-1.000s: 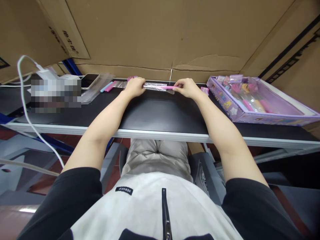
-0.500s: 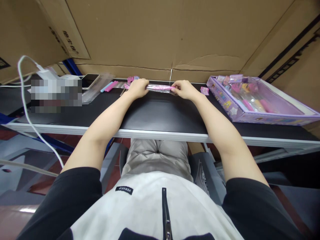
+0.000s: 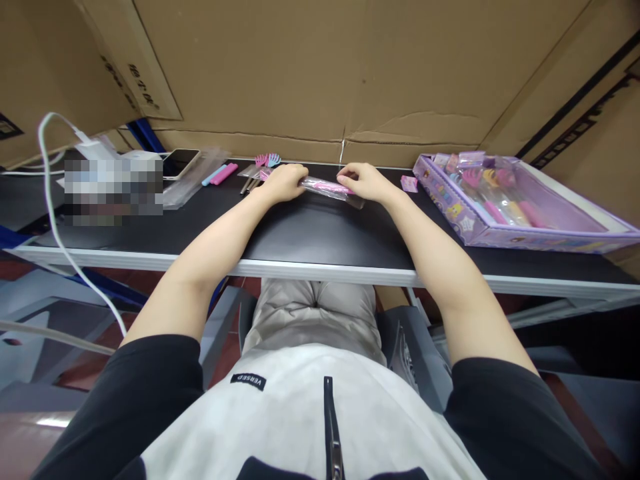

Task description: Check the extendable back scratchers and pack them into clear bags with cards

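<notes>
Between both hands point(image 3: 323, 183), on black table point(image 3: 310, 233): slim clear sleeve point(image 3: 333, 189), pink inside, pinched at each end.

Two bare hands are counted: one left hand point(image 3: 284, 183) and one right hand point(image 3: 361, 181). One clear plastic sleeve with a pink stick inside point(image 3: 330, 188) is recorded. One black table top point(image 3: 320, 230) is recorded. One shallow purple cardboard toy box point(image 3: 453, 207) is counted; its contents cannot be counted reliably. One small pink packet point(image 3: 409, 183) is noted. Two short sticks are counted, one pink point(image 3: 224, 173) and one blue point(image 3: 213, 177). Two small plastic combs are counted, one pink point(image 3: 261, 161) and one blue point(image 3: 273, 159). One dark-screened smartphone point(image 3: 181, 162) and one white cable point(image 3: 44, 173) are recorded.
</notes>
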`<state>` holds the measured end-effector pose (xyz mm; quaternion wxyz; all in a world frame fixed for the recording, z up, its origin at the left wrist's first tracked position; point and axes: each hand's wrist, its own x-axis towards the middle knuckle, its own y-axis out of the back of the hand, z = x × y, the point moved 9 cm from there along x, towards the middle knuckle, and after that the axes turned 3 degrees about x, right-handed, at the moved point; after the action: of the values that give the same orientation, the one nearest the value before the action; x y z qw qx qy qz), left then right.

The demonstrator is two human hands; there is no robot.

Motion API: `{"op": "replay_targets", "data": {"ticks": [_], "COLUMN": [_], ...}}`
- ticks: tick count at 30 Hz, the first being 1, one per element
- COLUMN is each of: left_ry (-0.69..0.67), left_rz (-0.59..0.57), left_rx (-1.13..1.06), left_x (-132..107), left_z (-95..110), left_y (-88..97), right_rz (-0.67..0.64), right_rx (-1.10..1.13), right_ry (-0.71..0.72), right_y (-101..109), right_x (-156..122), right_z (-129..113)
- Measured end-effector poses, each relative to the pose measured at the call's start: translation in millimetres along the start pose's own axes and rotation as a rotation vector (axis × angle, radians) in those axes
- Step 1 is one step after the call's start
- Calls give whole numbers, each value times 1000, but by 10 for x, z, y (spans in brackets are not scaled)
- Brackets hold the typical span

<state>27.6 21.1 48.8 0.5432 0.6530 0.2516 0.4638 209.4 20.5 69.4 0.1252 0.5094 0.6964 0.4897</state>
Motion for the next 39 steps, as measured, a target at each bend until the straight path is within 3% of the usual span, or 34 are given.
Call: {"op": "replay_targets", "data": {"ticks": [8, 14, 17, 22, 26, 31, 39], "left_ry": [-203, -216, -110, 175, 372, 497, 524], "left_rz": [42, 79, 174, 328, 283, 204, 112], "left_rx": [-68, -88, -102, -193, -514, -964, -1201], "left_x": [31, 34, 0, -72, -34, -34, -100], "left_z": [323, 308, 203, -111, -282, -121, 54], "left_y": [-99, -118, -5, 182, 54, -152, -171], "right_rz": [-279, -240, -162, 7, 126, 107, 44], "right_rx": [361, 620, 719, 799, 869, 994, 1029], "right_ry": [-217, -345, -415, -528, -596, -602, -610], "right_y": [-264, -369, -371, -308, -270, -384, -554], "right_x": [-224, -242, -226, -228, -271, -336, -394], "right_z": [-190, -165, -120, -86, -146, -338, -432]}}
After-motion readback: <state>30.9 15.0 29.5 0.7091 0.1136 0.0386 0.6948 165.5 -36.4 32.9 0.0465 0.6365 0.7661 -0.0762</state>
